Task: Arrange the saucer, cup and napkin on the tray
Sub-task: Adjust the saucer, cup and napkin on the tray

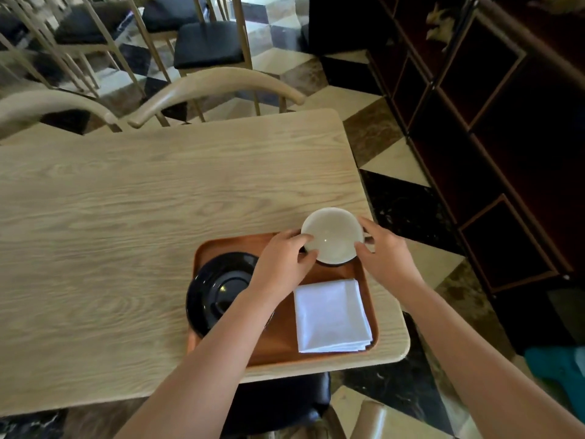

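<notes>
A brown wooden tray (278, 345) lies at the near right corner of the table. On its left part rests a black saucer (215, 288), overhanging the tray's left rim. A folded white napkin (332, 315) lies flat on the tray's right part. A white cup (332, 236), dark on the outside at its base, is at the tray's far right corner. My left hand (283, 264) grips the cup's left rim. My right hand (384, 251) holds its right side at the handle. Whether the cup rests on the tray or hangs just above it I cannot tell.
The light wooden table (126, 217) spreads to the left and back. Two curved chair backs (218, 85) stand at its far edge. A dark cabinet (493, 137) lines the right side. A black-cushioned seat (285, 403) sits under the table's near edge.
</notes>
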Tool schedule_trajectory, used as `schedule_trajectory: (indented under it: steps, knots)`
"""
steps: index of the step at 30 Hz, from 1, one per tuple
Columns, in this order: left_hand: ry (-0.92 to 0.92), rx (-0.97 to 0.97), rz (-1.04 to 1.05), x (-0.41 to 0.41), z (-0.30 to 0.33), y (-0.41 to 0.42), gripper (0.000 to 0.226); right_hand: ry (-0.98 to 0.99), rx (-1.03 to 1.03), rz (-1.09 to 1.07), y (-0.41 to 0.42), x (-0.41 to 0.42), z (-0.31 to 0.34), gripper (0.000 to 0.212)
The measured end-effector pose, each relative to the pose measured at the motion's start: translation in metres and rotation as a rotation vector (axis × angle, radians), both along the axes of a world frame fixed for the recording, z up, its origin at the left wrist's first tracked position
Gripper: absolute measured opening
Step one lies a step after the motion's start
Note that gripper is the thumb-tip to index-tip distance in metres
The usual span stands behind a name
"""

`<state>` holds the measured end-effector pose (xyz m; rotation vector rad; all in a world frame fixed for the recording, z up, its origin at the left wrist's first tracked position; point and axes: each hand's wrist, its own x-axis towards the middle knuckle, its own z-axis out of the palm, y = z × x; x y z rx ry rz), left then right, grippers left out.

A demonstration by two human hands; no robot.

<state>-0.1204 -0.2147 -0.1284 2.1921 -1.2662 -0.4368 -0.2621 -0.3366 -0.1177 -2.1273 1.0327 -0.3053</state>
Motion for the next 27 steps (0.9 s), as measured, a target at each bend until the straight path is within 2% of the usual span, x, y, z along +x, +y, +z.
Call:
schedule_trajectory:
  steps: [9, 19, 22, 24, 26, 27]
  knots:
    - [0.167, -0.037, 0.046, 0.011, 0.002, 0.023, 0.029, -0.046, 0.050, 0.007, 0.009, -0.001, -0.007, 0.045]
    - [0.164, -0.047, 0.063, 0.013, 0.002, 0.041, 0.030, -0.090, 0.042, 0.034, 0.024, 0.003, -0.017, 0.050]
    - [0.112, -0.053, 0.054, 0.009, 0.003, 0.040, 0.037, -0.082, 0.026, 0.036, 0.025, 0.003, -0.016, 0.052]
    - [0.028, -0.101, 0.130, 0.001, 0.004, 0.047, 0.046, -0.079, -0.013, 0.041, 0.027, -0.005, -0.015, 0.054]
    - [-0.125, -0.223, 0.177, -0.014, 0.003, 0.061, 0.042, -0.068, -0.144, 0.059, 0.034, -0.022, -0.017, 0.052]
    - [-0.187, -0.267, 0.123, -0.025, 0.001, 0.070, 0.037, -0.063, -0.236, 0.087, 0.039, -0.035, -0.019, 0.050]
